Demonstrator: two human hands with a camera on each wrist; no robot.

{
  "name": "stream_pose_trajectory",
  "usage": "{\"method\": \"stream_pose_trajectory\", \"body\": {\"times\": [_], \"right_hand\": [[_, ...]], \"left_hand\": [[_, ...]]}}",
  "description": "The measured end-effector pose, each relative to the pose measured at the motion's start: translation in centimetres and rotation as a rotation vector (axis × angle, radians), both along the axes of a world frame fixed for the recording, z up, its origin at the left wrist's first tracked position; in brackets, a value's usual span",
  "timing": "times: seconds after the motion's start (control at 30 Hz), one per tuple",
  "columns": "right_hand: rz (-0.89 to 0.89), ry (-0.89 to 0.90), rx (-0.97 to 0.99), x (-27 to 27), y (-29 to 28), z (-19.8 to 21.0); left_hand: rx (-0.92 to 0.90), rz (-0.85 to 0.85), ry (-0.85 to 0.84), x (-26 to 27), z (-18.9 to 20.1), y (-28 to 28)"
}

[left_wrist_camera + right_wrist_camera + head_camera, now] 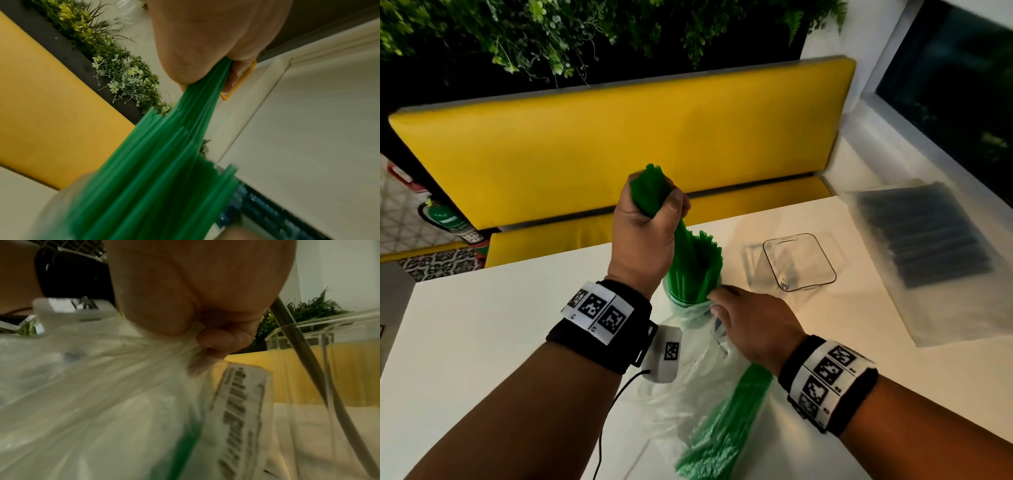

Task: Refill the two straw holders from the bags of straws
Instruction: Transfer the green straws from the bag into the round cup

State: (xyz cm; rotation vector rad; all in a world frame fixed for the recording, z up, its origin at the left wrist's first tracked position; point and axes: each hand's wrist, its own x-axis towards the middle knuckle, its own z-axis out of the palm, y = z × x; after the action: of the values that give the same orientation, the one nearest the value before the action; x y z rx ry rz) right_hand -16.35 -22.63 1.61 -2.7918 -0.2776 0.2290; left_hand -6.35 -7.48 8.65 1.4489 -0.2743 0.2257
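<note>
Gripping green straws (690,246) — left hand (645,233); near holder (690,296) beside table edge.

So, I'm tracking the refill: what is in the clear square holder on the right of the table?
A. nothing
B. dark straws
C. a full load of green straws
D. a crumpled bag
A: the clear square holder stands empty, while the left hand grips green straws over the other holder.
</note>
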Motion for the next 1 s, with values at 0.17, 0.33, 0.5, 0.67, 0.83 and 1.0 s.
{"method": "stream_pose_trajectory", "body": {"times": [0.17,0.33,0.5,0.67,0.83,1.0], "right_hand": [[-0.058,-0.028,0.025,-0.2,0.6,-0.1],[-0.110,-0.032,0.077,-0.5,1.1,-0.6],[-0.158,-0.043,0.084,-0.7,1.4,-1.0],[-0.185,-0.056,0.069,-0.5,1.8,-1.1],[-0.202,-0.078,0.041,-0.6,2.1,-1.3],[-0.198,-0.015,0.034,-0.5,2.0,-0.8]], "left_hand": [[0.671,-0.097,0.064,-1.5,-4.5,1.3],[0.560,-0.271,0.239,-1.1,-2.9,3.8],[1.149,-0.213,-0.340,-1.7,-1.0,1.2],[1.381,-0.273,-0.334,-1.1,-3.3,0.5],[1.268,-0.240,-0.514,-2.5,-3.1,-0.2],[1.129,-0.209,-0.209,-1.6,-3.5,1.5]]}}
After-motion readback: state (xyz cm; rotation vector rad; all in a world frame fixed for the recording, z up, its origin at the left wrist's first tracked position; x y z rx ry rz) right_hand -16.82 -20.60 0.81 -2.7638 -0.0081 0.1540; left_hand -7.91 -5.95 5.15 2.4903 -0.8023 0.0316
